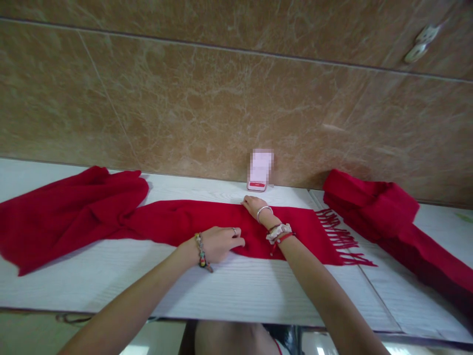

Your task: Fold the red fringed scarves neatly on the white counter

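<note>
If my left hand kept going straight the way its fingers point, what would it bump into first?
Skimming over the red scarf, your left hand would probably meet your right wrist and its bracelets first, unless that arm sits higher; depth is unclear.

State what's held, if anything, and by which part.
It cannot be told: right hand at the far edge of the fringed scarf, left hand at its near edge.

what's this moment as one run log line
left hand: on scarf, near edge | right hand: on scarf, far edge | scarf: bunched at left, flat at right | other cloth: far right
</note>
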A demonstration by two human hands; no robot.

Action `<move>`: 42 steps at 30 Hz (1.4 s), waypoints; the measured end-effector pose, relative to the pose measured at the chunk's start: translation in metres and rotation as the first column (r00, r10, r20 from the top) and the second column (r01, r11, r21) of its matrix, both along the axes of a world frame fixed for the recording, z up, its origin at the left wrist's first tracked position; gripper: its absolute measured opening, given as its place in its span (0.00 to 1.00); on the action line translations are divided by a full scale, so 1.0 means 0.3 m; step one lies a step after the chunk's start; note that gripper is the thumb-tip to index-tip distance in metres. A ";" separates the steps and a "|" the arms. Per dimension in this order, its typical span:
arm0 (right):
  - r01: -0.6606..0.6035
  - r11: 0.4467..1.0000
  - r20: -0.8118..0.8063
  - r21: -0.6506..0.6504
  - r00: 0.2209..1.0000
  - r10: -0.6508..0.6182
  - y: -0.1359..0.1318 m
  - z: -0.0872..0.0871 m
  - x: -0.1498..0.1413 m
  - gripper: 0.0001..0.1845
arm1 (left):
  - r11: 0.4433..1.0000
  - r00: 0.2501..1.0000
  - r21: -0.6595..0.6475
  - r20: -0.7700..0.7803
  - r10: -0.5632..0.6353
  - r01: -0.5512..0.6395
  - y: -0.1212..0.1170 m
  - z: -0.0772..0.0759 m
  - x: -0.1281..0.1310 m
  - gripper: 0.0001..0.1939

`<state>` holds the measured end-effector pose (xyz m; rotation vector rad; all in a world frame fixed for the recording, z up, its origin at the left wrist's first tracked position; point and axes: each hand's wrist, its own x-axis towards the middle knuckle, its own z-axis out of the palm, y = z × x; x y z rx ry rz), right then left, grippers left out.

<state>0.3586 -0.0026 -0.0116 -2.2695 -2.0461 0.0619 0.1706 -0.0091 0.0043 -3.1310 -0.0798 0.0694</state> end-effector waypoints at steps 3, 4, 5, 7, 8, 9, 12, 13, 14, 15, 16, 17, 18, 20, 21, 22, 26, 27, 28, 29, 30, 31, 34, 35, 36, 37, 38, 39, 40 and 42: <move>0.006 1.000 0.007 0.004 1.000 -0.006 -0.004 0.003 -0.007 0.14 | 1.000 1.000 -0.028 -0.009 0.002 -0.002 0.013 -0.006 0.002 0.18; 0.007 1.000 0.009 0.006 1.000 -0.007 -0.004 0.003 -0.010 0.14 | 0.999 1.000 -0.037 -0.017 0.003 -0.004 0.017 -0.008 0.004 0.18; 0.007 1.000 0.010 0.008 1.000 -0.007 -0.004 0.003 -0.011 0.14 | 0.999 1.000 -0.044 -0.022 0.005 -0.006 0.020 -0.008 0.005 0.18; 0.006 1.000 0.010 0.012 1.000 -0.006 -0.003 0.004 -0.013 0.14 | 0.998 1.000 -0.060 -0.015 -0.001 0.000 0.026 -0.010 0.007 0.18; 0.006 1.000 0.009 0.015 1.000 -0.006 -0.003 0.004 -0.014 0.14 | 0.998 1.000 -0.068 -0.003 -0.005 0.004 0.028 -0.010 0.008 0.17; 0.005 1.000 0.009 0.019 1.000 -0.006 -0.003 0.004 -0.014 0.14 | 0.997 1.000 -0.077 0.011 -0.008 0.008 0.030 -0.011 0.008 0.18; 0.006 1.000 0.012 0.030 1.000 -0.006 -0.004 0.005 -0.013 0.13 | 0.995 0.998 -0.102 0.058 -0.012 0.018 0.034 -0.014 0.006 0.16; 0.005 0.999 0.014 0.032 1.000 -0.005 -0.004 0.005 -0.013 0.13 | 0.994 0.997 -0.109 0.071 -0.015 0.022 0.035 -0.015 0.004 0.15; 0.003 0.999 0.018 0.033 1.000 -0.003 -0.005 0.005 -0.012 0.13 | 0.993 0.997 -0.114 0.080 -0.018 0.027 0.036 -0.014 0.003 0.13; 0.000 0.999 0.022 0.034 1.000 -0.001 -0.005 0.005 -0.012 0.13 | 0.993 0.996 -0.117 0.086 -0.021 0.031 0.036 -0.014 0.002 0.12; -0.002 0.999 0.026 0.034 1.000 0.001 -0.006 0.005 -0.011 0.13 | 0.993 0.996 -0.117 0.089 -0.021 0.031 0.037 -0.013 0.001 0.11; -0.004 0.999 0.030 0.035 1.000 0.003 -0.006 0.004 -0.010 0.14 | 0.993 0.996 -0.114 0.092 -0.018 0.029 0.037 -0.012 0.000 0.09; -0.006 0.999 0.033 0.036 0.999 0.005 -0.005 0.003 -0.009 0.14 | 0.994 0.995 -0.110 0.097 -0.015 0.026 0.037 -0.012 0.000 0.08; -0.011 0.999 0.036 0.038 0.999 0.009 -0.005 0.001 -0.006 0.14 | 0.994 0.993 -0.102 0.114 -0.013 0.025 0.037 -0.013 0.000 0.07; -0.014 0.999 0.036 0.039 0.999 0.012 -0.004 -0.001 -0.005 0.14 | 0.995 0.992 -0.100 0.124 -0.014 0.026 0.037 -0.015 0.001 0.06; -0.017 0.999 0.033 0.040 0.999 0.015 -0.004 -0.002 -0.004 0.14 | 0.995 0.991 -0.100 0.134 -0.017 0.030 0.037 -0.018 0.001 0.06; -0.026 0.999 0.018 0.042 1.000 0.026 -0.005 -0.008 0.001 0.14 | 0.994 0.988 -0.101 0.152 -0.032 0.047 0.042 -0.030 0.002 0.07; -0.030 0.998 0.013 0.046 0.999 0.030 -0.006 -0.009 0.002 0.14 | 0.994 0.987 -0.099 0.155 -0.032 0.048 0.044 -0.032 0.001 0.07; -0.035 0.998 0.009 0.051 0.999 0.035 -0.008 -0.011 0.003 0.14 | 0.994 0.987 -0.095 0.156 -0.029 0.044 0.047 -0.034 0.001 0.07; -0.041 0.998 0.004 0.056 0.999 0.041 -0.010 -0.012 0.004 0.14 | 0.995 0.987 -0.092 0.157 -0.024 0.039 0.049 -0.035 0.000 0.08; -0.048 0.997 0.000 0.061 0.999 0.048 -0.011 -0.014 0.005 0.14 | 0.995 0.987 -0.091 0.157 -0.021 0.036 0.050 -0.035 -0.001 0.08; -0.055 0.996 -0.003 0.066 0.998 0.056 -0.011 -0.015 0.006 0.14 | 0.995 0.988 -0.091 0.155 -0.020 0.035 0.051 -0.035 -0.002 0.08; -0.068 0.994 -0.010 0.081 0.998 0.069 -0.012 -0.015 0.007 0.14 | 0.995 0.988 -0.090 0.152 -0.019 0.033 0.050 -0.034 -0.003 0.09; -0.069 0.994 -0.010 0.089 0.997 0.070 -0.015 -0.010 0.005 0.14 | 0.996 0.988 -0.089 0.153 -0.016 0.030 0.050 -0.034 -0.004 0.09; -0.069 0.993 -0.009 0.098 0.998 0.070 -0.020 -0.003 0.001 0.14 | 0.996 0.988 -0.088 0.153 -0.011 0.024 0.049 -0.033 -0.004 0.09; -0.068 0.992 -0.006 0.107 0.998 0.069 -0.030 0.009 -0.005 0.13 | 0.996 0.988 -0.090 0.152 -0.006 0.020 0.049 -0.033 -0.004 0.10; -0.073 0.990 -0.002 0.121 0.997 0.074 -0.044 0.024 -0.014 0.13 | 0.995 0.989 -0.095 0.150 -0.004 0.019 0.049 -0.033 -0.004 0.10; -0.089 0.986 0.001 0.143 0.996 0.089 -0.064 0.042 -0.023 0.13 | 0.995 0.989 -0.103 0.146 -0.003 0.019 0.050 -0.034 -0.005 0.10; -0.115 0.978 0.003 0.172 0.993 0.116 -0.087 0.062 -0.033 0.13 | 0.994 0.990 -0.112 0.142 -0.002 0.018 0.051 -0.034 -0.005 0.10; -0.186 0.955 0.013 0.232 0.982 0.188 -0.141 0.100 -0.048 0.12 | 0.991 0.991 -0.130 0.135 0.007 0.010 0.054 -0.035 -0.004 0.11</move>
